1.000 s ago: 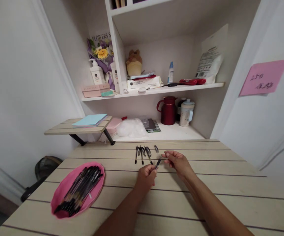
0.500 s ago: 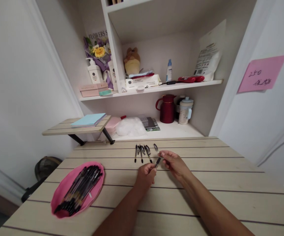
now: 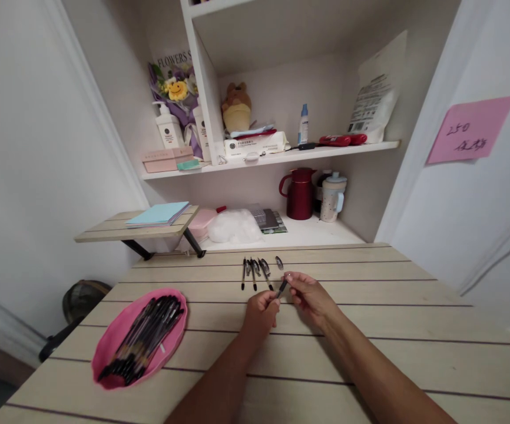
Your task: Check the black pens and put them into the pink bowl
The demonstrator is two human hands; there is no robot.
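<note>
A dark pen [image 3: 282, 287] slants between my hands above the table. My left hand [image 3: 259, 312] is closed around its lower part. The thumb and fingers of my right hand [image 3: 310, 294] are pinched at its upper end; whether a small part is also between them is too small to tell. Just beyond lie several black pens [image 3: 254, 275] in a row, tips away from me. Dark pen caps [image 3: 265, 267] lie among them, and a separate cap [image 3: 278, 262] rests to their right.
At the left a pink tray [image 3: 100, 353] holds many black pens. Behind it stands a small wooden riser [image 3: 105, 228] with blue paper [image 3: 158, 214]. A shelf at the back carries a red jug [image 3: 300, 194], a cup [image 3: 332, 200] and a white plastic bag [image 3: 236, 227].
My right fingertips and the upper end of the pen have come together. The left hand keeps its hold, and the pens and caps on the table stay put.
</note>
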